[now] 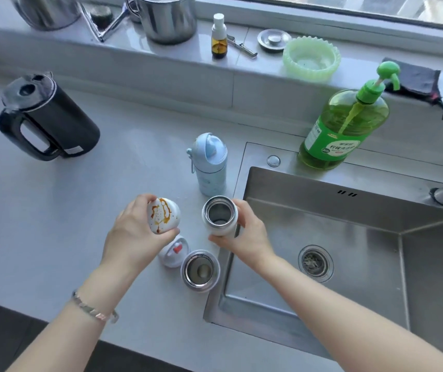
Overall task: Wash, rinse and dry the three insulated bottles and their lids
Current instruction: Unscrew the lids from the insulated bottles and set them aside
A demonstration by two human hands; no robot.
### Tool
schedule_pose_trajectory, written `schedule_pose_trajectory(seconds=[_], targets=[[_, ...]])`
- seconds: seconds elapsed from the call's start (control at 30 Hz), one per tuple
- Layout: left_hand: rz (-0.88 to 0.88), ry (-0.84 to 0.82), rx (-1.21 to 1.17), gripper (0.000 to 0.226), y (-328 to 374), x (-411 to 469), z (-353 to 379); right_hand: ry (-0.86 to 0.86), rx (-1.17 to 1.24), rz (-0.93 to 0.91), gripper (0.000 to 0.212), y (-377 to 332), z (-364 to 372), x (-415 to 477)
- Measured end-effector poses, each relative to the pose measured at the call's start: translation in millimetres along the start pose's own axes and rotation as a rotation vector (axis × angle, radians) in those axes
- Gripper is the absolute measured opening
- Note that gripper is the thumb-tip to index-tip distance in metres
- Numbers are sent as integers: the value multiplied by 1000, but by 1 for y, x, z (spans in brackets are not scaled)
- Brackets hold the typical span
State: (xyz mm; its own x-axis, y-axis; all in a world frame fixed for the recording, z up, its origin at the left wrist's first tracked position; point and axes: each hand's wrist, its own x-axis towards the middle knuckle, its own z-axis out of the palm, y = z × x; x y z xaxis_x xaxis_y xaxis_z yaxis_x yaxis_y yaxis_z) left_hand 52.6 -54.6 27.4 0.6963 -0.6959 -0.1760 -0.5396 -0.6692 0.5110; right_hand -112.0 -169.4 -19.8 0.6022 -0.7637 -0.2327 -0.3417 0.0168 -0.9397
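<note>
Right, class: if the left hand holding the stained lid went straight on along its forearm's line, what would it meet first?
Probably the blue bottle standing beside the sink, though depth is hard to judge.

bare sink basin beyond crowded bottles

Black kettle on the counter, green soap bottle behind the steel sink.
</note>
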Motion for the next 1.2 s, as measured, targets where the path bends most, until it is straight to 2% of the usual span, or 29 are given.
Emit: schedule_pose_trajectory(seconds=[0.17, 0.3, 0.4, 0.5, 0.57, 0.63, 0.73, 0.83, 0.93, 1.03, 1.13, 1.2], targets=[[83, -255, 61, 64, -11, 56, 39, -75, -126, 44, 64, 4, 1, 2], [270, -457, 376, 56, -9, 81, 63, -150, -190, 20, 69, 9, -6, 1], [374, -511, 531, 55, -10, 87, 73, -251, -242, 62, 76, 15, -22, 1], [367, -535, 484, 63, -12, 87, 70, -106, -315, 60, 62, 20, -45, 12], [310, -477, 332, 64, -11, 83, 61, -8, -280, 50, 49, 14, -54, 27], [249, -345, 145, 52, -7, 74, 49, -1, -206, 54, 45, 4, -56, 48], [194, -190, 7, 30, -3, 53, 33, -86, -177, 71, 72, -6, -43, 85], [167, -112, -16, 22, -5, 35, 28, -159, -159, 79, 98, -9, -19, 112], [132, -88, -22, 20, -10, 27, 27, -110, -67, 37, 82, -9, 2, 125], [146, -22, -23, 24, -9, 28, 18, -22, -97, 35, 73, -10, 8, 127], [228, 119, -16, 21, 5, 30, 0, 14, -117, 27, 69, -12, -6, 119], [333, 207, -58, 29, 24, 32, -14, 73, -95, 6, 68, -16, -25, 105]])
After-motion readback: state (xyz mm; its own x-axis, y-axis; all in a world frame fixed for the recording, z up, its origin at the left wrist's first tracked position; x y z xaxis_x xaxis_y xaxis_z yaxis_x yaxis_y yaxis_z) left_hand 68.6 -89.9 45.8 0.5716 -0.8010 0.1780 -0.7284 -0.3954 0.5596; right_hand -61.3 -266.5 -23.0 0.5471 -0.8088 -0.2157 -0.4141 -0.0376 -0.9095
